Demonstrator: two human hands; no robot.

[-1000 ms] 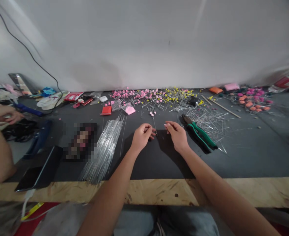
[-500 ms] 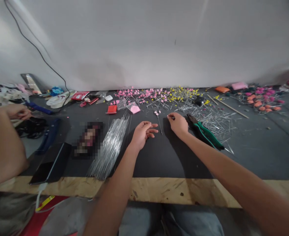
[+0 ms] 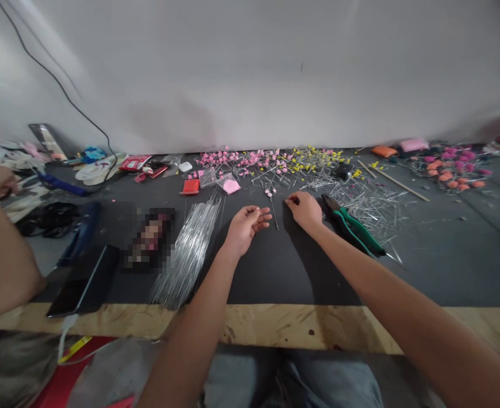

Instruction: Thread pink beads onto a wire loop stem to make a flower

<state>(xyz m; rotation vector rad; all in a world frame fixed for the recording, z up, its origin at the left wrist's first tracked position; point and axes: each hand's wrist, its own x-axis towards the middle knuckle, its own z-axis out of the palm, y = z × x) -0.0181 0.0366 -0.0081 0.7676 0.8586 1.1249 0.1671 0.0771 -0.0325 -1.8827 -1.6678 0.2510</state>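
Note:
My left hand (image 3: 243, 228) is raised slightly over the dark table, palm side turned right. Its thumb presses against the index finger, the other fingers lie loosely bent, and anything in the pinch is too small to name. A thin wire stem with small pale pink flowers (image 3: 270, 194) lies between my two hands. To its right, my right hand (image 3: 306, 208) is low at the tabletop with thumb and fingertips pinched together; what they hold, if anything, is hidden. Green-handled pliers (image 3: 355, 228) lie beside my right wrist, and a bundle of silver wires (image 3: 190, 249) is left of my left hand.
Pink-tipped wires (image 3: 241, 161) and yellow-tipped wires (image 3: 315, 161) are heaped along the wall. Loose cut wires (image 3: 371, 207) spread behind the pliers. A red packet (image 3: 190, 187) and pink clay piece (image 3: 231, 186) lie further back. A black phone (image 3: 73, 289) and another person's arm (image 3: 7, 249) are left.
The view has shifted slightly. The other person's hand at the left has drawn further left. My two hands keep nearly the same pose around the flowered stem.

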